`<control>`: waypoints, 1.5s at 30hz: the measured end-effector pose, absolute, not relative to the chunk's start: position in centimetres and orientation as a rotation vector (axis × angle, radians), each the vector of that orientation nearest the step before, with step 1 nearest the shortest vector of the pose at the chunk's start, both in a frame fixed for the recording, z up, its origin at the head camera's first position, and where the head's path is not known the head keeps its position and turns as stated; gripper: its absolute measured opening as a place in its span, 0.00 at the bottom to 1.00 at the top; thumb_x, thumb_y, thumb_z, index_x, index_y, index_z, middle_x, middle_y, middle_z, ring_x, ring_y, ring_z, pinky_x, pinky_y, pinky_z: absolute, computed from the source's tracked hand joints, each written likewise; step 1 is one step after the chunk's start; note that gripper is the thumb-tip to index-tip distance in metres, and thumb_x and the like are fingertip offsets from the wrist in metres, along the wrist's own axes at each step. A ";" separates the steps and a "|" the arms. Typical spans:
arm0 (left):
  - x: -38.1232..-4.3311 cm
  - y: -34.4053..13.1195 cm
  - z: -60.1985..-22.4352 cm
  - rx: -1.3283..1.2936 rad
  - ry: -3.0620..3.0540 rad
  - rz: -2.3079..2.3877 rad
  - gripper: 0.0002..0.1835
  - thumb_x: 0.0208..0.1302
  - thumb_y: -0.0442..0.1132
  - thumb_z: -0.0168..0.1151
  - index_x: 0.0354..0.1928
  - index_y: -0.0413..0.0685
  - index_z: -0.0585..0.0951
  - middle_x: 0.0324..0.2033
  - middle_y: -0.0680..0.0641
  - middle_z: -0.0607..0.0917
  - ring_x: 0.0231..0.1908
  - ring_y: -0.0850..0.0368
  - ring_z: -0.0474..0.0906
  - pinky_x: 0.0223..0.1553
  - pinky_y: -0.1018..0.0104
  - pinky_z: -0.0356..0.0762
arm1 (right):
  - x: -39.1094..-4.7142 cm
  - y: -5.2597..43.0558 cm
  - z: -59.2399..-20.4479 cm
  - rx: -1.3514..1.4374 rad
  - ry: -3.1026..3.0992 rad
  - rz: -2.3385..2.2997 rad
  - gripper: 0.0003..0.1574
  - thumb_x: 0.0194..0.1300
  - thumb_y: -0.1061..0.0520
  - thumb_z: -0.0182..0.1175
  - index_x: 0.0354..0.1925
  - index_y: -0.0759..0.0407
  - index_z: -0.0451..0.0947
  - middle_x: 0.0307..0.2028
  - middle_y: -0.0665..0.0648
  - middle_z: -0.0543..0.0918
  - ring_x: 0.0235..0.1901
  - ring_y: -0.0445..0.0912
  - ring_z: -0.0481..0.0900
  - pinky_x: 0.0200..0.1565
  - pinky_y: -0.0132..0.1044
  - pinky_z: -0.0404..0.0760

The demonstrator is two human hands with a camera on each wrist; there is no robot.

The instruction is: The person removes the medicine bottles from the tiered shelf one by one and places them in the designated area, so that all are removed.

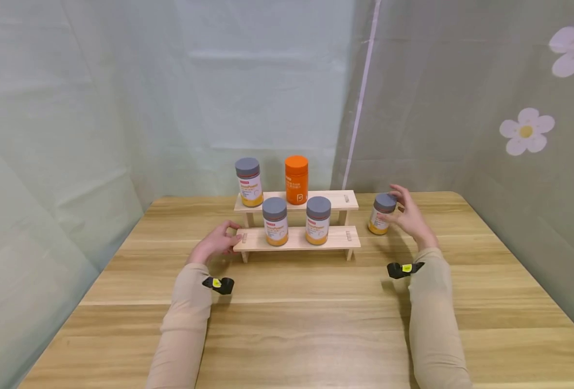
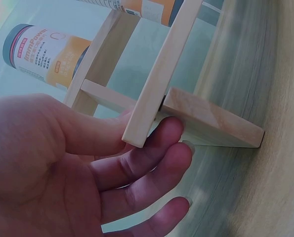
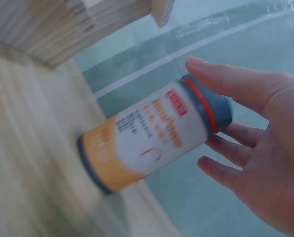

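Head view: left fingers [image 1: 229, 225] pinch shelf [image 1: 337, 238], right fingers [image 1: 403, 193] spread around jar [image 1: 379, 209], grip unclear.

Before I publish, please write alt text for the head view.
A person's left hand grips the left end of a two-step wooden rack holding three grey-lidded jars and an orange jar. The right hand is at another grey-lidded jar, beside the rack.

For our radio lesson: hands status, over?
Left hand pinches pale wooden two-tier stand. Right hand at grey-lidded, white-orange cylindrical jar, grip unclear. No obstruction visible.
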State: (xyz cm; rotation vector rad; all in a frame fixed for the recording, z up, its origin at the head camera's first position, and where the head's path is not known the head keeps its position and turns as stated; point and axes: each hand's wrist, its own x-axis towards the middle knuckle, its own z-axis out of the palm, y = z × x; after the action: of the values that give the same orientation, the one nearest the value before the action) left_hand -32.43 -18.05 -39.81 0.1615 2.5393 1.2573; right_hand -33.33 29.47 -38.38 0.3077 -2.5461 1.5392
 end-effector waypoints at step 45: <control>-32.4 -18.1 -39.9 0.169 2.507 1.277 0.23 0.75 0.40 0.47 0.65 0.36 0.59 0.43 0.32 0.83 0.33 0.57 0.82 0.39 0.60 0.77 | -31.8 24.1 -33.9 0.354 -2.379 1.325 0.25 0.66 0.64 0.59 0.61 0.65 0.69 0.52 0.70 0.79 0.53 0.59 0.77 0.59 0.52 0.74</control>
State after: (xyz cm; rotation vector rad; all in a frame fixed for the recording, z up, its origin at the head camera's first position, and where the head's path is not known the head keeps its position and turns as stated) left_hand -32.39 -18.13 -39.86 0.1692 2.5070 1.2773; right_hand -31.83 24.05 -33.92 0.3540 -2.3787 1.3246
